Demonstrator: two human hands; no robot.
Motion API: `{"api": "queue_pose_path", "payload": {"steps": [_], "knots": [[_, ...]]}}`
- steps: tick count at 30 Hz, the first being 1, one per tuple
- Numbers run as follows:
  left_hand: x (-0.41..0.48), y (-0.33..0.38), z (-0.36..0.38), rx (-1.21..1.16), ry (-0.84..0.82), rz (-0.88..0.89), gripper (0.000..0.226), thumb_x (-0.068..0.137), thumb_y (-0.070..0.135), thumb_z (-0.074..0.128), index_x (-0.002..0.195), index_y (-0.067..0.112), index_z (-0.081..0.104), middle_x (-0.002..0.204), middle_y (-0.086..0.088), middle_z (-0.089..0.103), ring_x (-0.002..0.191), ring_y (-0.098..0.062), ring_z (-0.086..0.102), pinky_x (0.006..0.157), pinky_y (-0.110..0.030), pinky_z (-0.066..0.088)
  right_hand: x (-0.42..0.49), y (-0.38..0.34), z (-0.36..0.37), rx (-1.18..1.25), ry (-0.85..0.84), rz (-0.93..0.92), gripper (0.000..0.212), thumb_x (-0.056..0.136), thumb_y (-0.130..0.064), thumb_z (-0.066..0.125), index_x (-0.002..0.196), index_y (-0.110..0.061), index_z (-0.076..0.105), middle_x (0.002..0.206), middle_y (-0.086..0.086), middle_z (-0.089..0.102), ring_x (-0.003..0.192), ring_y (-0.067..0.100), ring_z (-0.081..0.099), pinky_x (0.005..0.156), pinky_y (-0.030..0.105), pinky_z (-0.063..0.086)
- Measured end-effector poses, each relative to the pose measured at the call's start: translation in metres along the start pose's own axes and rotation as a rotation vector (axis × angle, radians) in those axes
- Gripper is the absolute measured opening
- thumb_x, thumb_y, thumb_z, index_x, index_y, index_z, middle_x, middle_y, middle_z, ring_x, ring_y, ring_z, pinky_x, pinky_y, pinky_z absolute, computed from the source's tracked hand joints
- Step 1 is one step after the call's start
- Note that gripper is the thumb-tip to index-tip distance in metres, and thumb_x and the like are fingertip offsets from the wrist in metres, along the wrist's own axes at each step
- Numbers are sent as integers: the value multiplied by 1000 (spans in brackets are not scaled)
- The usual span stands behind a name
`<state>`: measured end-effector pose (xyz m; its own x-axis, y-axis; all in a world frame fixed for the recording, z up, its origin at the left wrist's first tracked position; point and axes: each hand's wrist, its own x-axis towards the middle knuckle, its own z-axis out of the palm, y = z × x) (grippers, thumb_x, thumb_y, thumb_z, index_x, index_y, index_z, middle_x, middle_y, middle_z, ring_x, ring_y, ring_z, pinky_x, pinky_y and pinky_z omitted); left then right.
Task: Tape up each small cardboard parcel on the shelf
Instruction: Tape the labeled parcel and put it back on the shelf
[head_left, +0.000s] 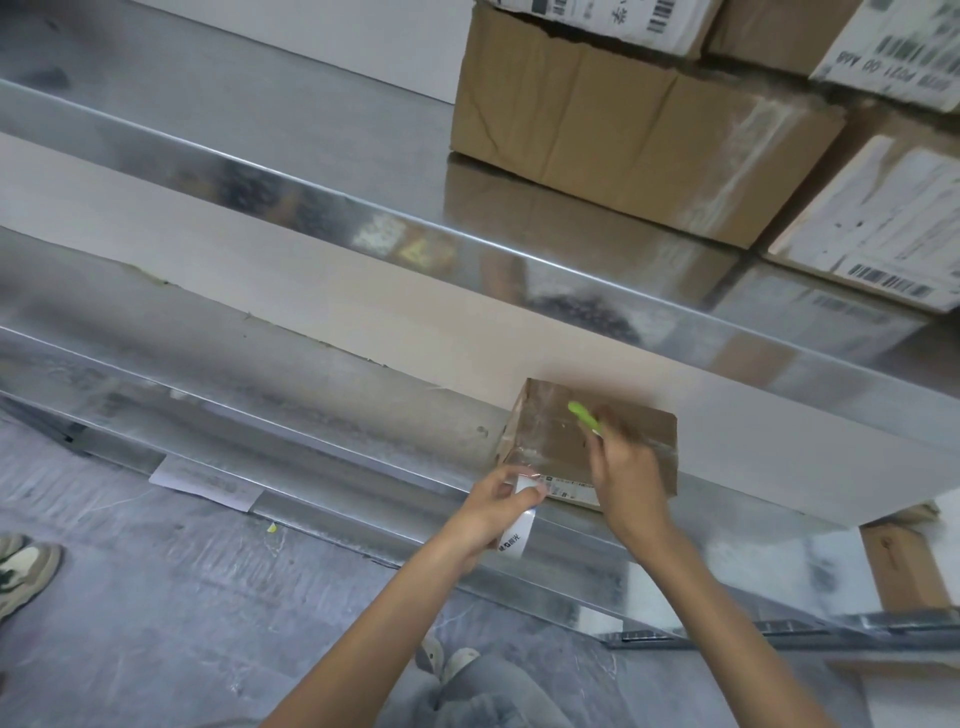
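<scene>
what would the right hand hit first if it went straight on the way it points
Probably the taped top of the small brown cardboard parcel, met by the tip of the green plastic tool that the right hand grips. Depth is unclear; it may already touch.

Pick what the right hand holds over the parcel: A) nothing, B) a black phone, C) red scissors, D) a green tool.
D: the right hand grips a green tool over the parcel; the left hand holds a white item.
</scene>
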<state>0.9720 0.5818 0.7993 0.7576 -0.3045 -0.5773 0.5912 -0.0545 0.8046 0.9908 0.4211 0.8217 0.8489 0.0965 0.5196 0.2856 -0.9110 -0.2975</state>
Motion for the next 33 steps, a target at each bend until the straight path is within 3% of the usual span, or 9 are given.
{"api": "queue_pose_path", "payload": {"steps": [3,6,12,15,17,21,25,29,33], "knots": [[1,0,0,3,10,12,29,91,32,63,119,26,58,95,11,55,75,-4,52,62,-24,36,5,4,16,-143,-198,-94,32,88,-30,61,119,-24,61,87,3,61,72,25,59,58,30,47],[1,5,-1,31,15,33,25,91,30,62,116,26,59,105,7,55,82,-5,54,63,-23,38,5,10,35,-206,-364,-84,50,86,-51,41,126,-26,57,88,3,58,73,27,60,58,28,42],[7,13,-12,166,-16,89,16,95,25,57,110,29,54,113,8,51,108,-7,49,79,-19,39,10,10,44,-255,-331,-170,53,86,-52,40,116,-16,65,77,4,56,61,26,57,53,27,42],[4,15,-18,203,-78,54,17,96,29,56,112,32,53,108,10,54,105,-6,49,72,-18,41,4,20,49,-256,-317,-218,56,87,-53,40,120,-14,63,78,3,56,64,24,56,55,28,42],[5,12,-24,222,-99,-3,26,92,33,60,118,30,58,111,7,59,102,-9,54,73,-24,42,4,23,49,-254,-319,-221,54,86,-49,41,123,-14,60,80,3,56,66,24,56,56,29,43],[-1,3,-40,242,-132,-80,29,71,47,68,99,41,66,97,5,60,83,-14,56,72,-30,42,12,21,50,-217,-340,-193,47,85,-44,43,117,-13,60,83,4,59,70,25,59,59,30,46],[-6,9,-43,192,-168,-5,32,75,48,67,105,37,66,99,8,61,79,-10,57,69,-26,44,12,18,44,-137,-455,-144,44,89,-33,48,130,-17,51,100,6,59,87,28,59,71,34,48],[-6,28,-29,179,-247,72,32,83,42,66,113,30,63,123,3,60,84,-7,58,66,-19,44,9,29,26,24,-610,-83,91,73,15,47,147,-30,19,136,2,42,123,21,40,98,36,42],[-1,38,-21,162,-284,92,38,77,42,66,113,29,63,132,-1,57,93,-11,59,73,-25,45,9,35,-7,100,-519,10,82,80,11,42,139,-45,26,133,-6,41,124,10,40,95,34,43]]}}
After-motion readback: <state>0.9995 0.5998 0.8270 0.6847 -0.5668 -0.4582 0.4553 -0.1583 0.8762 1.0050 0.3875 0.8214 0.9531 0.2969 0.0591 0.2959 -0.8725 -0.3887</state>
